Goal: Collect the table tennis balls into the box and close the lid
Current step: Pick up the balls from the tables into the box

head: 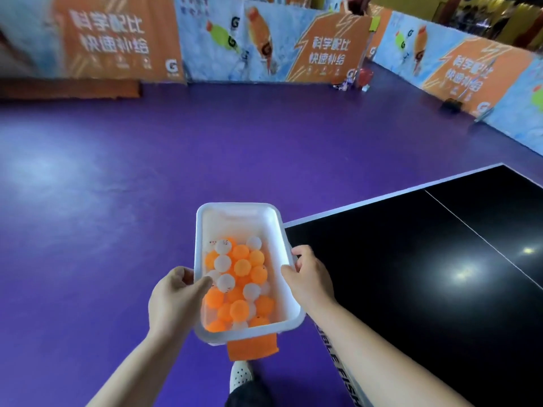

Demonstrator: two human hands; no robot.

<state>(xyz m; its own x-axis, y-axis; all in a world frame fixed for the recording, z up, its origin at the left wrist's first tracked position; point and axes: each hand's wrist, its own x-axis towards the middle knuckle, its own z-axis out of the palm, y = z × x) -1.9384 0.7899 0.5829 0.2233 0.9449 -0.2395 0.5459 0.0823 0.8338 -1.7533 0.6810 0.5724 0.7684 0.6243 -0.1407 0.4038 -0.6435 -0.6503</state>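
Translucent white rectangular plastic box [238,224] holds orange and white table tennis balls [242,267], bunched at near end. Box in air over purple floor [117,201], beside black bench [411,259]. Left hand [170,301] clamped on left rim, right hand [308,277] on right rim. Orange flat piece [252,346] under box, mostly hidden.
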